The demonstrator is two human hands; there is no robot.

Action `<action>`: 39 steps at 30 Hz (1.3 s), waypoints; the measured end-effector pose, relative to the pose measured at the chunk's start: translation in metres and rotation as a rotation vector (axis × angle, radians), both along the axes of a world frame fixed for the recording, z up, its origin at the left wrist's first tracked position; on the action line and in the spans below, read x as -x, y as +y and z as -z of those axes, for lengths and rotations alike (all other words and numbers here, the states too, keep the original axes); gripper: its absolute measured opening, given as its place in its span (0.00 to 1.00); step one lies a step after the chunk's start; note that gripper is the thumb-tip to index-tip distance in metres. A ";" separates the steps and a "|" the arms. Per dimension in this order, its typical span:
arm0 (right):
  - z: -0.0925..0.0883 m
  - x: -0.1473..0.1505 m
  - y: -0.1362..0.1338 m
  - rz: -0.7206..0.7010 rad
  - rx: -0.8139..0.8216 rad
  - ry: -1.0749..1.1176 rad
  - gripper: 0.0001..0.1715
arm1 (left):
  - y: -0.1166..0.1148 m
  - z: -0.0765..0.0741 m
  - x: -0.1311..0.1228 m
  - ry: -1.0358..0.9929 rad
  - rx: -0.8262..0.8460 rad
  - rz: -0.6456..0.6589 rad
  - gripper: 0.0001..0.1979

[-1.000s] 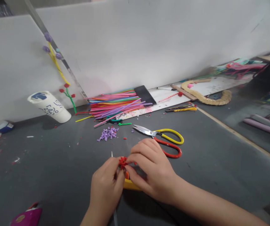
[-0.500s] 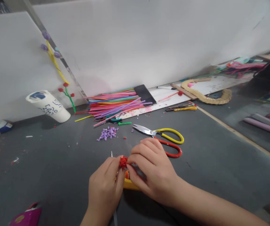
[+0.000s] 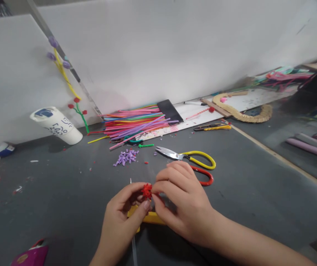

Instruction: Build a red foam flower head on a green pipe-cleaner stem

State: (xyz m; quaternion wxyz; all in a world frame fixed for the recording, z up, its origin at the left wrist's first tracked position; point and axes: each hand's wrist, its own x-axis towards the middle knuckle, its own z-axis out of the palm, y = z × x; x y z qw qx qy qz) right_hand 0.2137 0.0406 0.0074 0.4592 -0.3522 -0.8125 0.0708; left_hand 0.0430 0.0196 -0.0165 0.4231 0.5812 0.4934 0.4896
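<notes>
A small red cluster of cut pieces [image 3: 147, 190] sits on a thin pale wire or stick [image 3: 131, 181] that runs down toward me. My left hand [image 3: 122, 221] pinches it from the left, and my right hand [image 3: 182, 201] pinches it from the right. Both hands are closed around it, low in the middle of the dark grey table [image 3: 50, 199]. A yellow object [image 3: 150, 218] lies under my hands, mostly hidden. Scissors with one yellow and one red handle [image 3: 191, 162] lie just beyond my right hand.
A heap of purple cut bits [image 3: 125, 157] and a pile of coloured straws [image 3: 136, 123] lie further back. A white paper cup [image 3: 57, 125] lies on its side at left. Straw flowers [image 3: 64, 74] lean on the white wall. A curved cardboard piece [image 3: 247, 112] and cutter [image 3: 213, 128] are at right.
My left fingers have shifted lower around the red cluster, uncovering more of the yellow object under the hands. The hands stay in the same place.
</notes>
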 end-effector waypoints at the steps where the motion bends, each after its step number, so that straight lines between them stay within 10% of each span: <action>1: -0.001 0.000 -0.001 0.000 -0.010 0.001 0.08 | 0.000 0.000 0.000 -0.011 -0.019 0.005 0.14; 39: -0.001 -0.003 0.003 0.014 -0.073 -0.115 0.09 | -0.003 0.003 0.004 0.430 -0.375 -0.033 0.12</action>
